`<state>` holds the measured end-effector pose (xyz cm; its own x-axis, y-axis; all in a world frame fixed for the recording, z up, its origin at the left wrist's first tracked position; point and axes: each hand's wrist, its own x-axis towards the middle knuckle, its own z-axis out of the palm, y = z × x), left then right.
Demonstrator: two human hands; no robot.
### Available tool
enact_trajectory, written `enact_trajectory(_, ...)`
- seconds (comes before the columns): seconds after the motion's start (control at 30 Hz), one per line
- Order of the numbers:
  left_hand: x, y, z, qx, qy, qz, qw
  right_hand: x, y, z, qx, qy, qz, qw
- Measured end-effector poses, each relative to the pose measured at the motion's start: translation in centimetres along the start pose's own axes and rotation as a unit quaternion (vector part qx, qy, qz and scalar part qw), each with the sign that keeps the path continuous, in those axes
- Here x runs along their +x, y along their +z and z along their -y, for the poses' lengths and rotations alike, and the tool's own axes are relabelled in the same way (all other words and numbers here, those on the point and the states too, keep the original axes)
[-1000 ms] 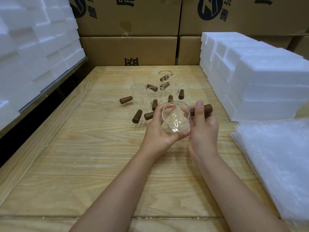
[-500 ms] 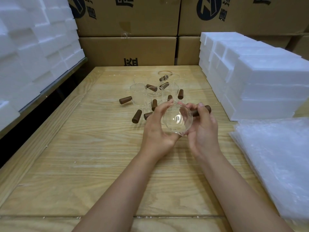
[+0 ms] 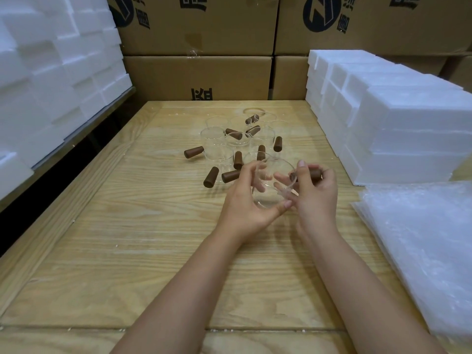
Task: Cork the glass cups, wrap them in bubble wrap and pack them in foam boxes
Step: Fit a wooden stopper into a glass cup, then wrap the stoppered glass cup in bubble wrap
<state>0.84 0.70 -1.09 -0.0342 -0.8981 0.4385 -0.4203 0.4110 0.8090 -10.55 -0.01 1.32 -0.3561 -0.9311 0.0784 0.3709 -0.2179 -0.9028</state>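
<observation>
**Item:** glass cup, clear, short, thin-walled.

**Location:** held in the air above the wooden surface, just in front of the other cups standing there. It is tipped so that its mouth faces back towards the camera.

**Hands:** the left hand is curled round the cup wall from the left, thumb below and fingers over the far side. The right hand pinches a brown cork between thumb and fingers, with the cork's near end at the cup's right side. Whether the cork has entered any opening cannot be told.

**Handling (judged):**
- Cup: light, rigid and brittle. The smooth glass is probably slippery, so take it with a broad wrap across the wall, not by the rim alone.
- Cork: light, stiff and less slippery than the glass. Hold it by the outer end and press it in gently and straight, with the left hand bracing the opposite side.

**Stock nearby:**
- Loose corks, scattered among and before the cups.
- Bubble wrap, sheets stacked at the right.
- Foam boxes, stacked beyond the wrap.
- Cartons, behind.

**Stage (judged):** corking; no cup appears wrapped or boxed.
</observation>
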Motion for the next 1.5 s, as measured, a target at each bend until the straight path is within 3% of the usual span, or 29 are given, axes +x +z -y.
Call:
enact_trajectory(0.27,0.5,-0.2,0.3,0.034,-0.109,0.074,0.991,0.6,-0.8,-1.3,-0.164,-0.002,-0.005,0.986)
enact_trajectory(0.53,0.6,-0.2,-0.1,0.069,-0.137,0.086,0.984,1.4,-1.6,-2.5,-0.172,0.017,-0.029,0.985)
enact_trajectory(0.73,0.8,-0.2,0.0,0.052,-0.159,0.090,0.982,1.2,-1.6,-1.8,-0.273,0.008,-0.029,0.962)
enact_trajectory(0.8,0.9,-0.1,0.1,0.053,-0.168,0.091,0.980,1.0,-1.8,-0.4,-0.387,-0.026,0.008,0.922)
enact_trajectory(0.87,0.9,0.0,0.2,0.059,-0.177,0.092,0.978,0.9,-2.1,1.7,-0.493,-0.114,0.017,0.862)
enact_trajectory(0.93,0.8,0.0,0.2,0.066,-0.177,0.092,0.978,0.9,-2.6,4.6,-0.527,-0.215,-0.042,0.821)
enact_trajectory(1.0,0.7,0.0,0.3,0.075,-0.172,0.090,0.978,1.7,-4.2,7.0,-0.555,-0.262,-0.125,0.780)
enact_trajectory(1.1,0.7,0.0,0.4,0.082,-0.165,0.090,0.979,4.2,-8.6,8.3,-0.651,-0.182,-0.166,0.718)
enact_trajectory(1.27,0.8,0.0,0.5,0.079,-0.162,0.089,0.980,7.2,-14.6,6.9,-0.773,0.089,-0.075,0.623)
enact_trajectory(1.4,0.8,0.0,0.4,0.087,-0.154,0.088,0.980,8.0,-15.8,6.0,-0.760,0.109,-0.087,0.635)
enact_trajectory(1.5,0.6,-0.1,0.1,0.089,-0.133,0.080,0.984,8.1,-15.9,5.8,-0.760,0.036,-0.142,0.633)
